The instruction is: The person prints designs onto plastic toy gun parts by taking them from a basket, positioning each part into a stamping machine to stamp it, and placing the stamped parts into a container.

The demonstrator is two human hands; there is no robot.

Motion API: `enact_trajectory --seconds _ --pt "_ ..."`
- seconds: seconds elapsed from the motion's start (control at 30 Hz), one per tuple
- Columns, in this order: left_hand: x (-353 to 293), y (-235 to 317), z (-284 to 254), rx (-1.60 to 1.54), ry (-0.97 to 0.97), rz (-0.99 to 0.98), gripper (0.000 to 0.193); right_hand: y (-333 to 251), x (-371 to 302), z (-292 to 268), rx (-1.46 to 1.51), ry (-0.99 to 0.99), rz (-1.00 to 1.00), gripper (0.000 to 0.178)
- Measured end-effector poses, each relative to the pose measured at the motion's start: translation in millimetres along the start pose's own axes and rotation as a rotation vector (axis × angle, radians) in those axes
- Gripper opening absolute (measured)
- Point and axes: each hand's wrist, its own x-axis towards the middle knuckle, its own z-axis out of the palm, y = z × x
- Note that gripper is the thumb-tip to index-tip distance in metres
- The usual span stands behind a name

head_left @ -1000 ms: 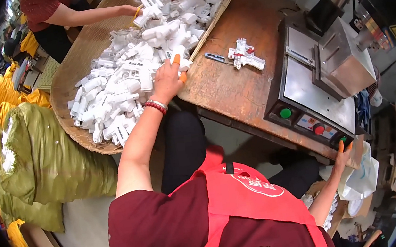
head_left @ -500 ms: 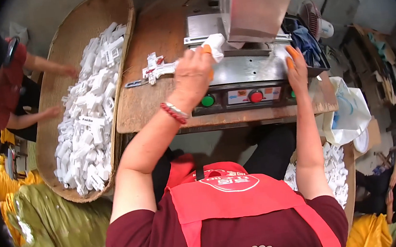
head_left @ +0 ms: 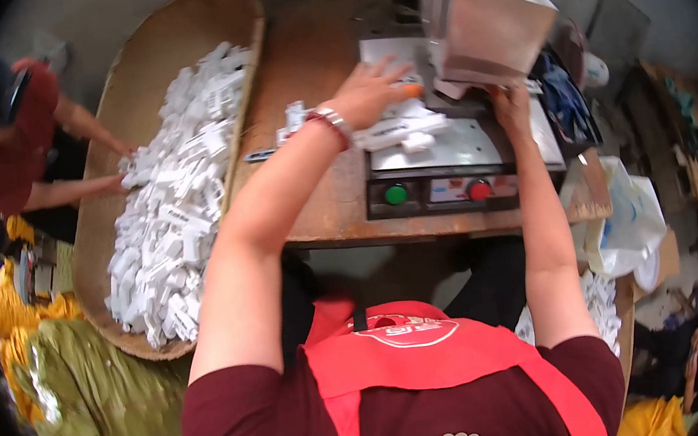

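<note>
My left hand (head_left: 368,95) is open, fingers spread, over the left side of a bench-top machine (head_left: 437,156) with a steel plate. Below its fingers lie white plastic pieces (head_left: 404,130), slightly blurred, across the plate's front left. My right hand (head_left: 514,111) reaches to the machine's underside of a boxy metal head (head_left: 492,25); its fingertips are partly hidden there, so I cannot tell what they hold. Orange covers show on some fingers. A green button (head_left: 396,194) and a red button (head_left: 479,189) sit on the machine's front.
A long woven tray (head_left: 133,57) heaped with white plastic parts (head_left: 179,203) stands at left, where another person's hands (head_left: 124,170) reach in. More white parts (head_left: 602,310) lie low at right. A dark bin (head_left: 564,103) and white bag (head_left: 624,212) flank the wooden table (head_left: 315,222).
My left hand has moved right and let go of the white piece, its fingers now spread. My right hand has shifted from the plate's right edge to beneath the metal head. The view has shifted slightly.
</note>
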Motion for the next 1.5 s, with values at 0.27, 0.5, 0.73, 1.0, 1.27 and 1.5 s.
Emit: enact_trajectory --seconds 0.27,0.5,0.73,1.0,1.27,1.5 --pt "-29.9 -7.9 -6.6 -0.262 -0.11 -0.008 0.055 -115.9 -72.7 -229.4 -0.523 0.134 0.262 0.035" --pt "-88.4 56.3 -3.4 -0.704 0.473 -0.185 0.047 -115.7 -189.4 -264.9 -0.447 0.145 0.45 0.041" --pt "-95.9 72.6 2.5 -1.572 0.354 -1.091 0.034 -41.6 -131.7 -149.3 -0.112 0.23 0.485 0.046" --pt "-85.2 111.3 18.2 -0.313 0.365 -0.483 0.056 -34.6 -125.4 -108.8 -0.328 0.244 0.363 0.055" --pt "25.8 112.9 16.1 -0.094 0.581 -0.398 0.032 -32.7 -129.6 -110.2 -0.228 0.229 0.514 0.061" --pt "100.7 98.9 34.8 -0.255 0.716 -0.291 0.014 -37.2 -127.3 -110.5 -0.183 0.229 0.541 0.062"
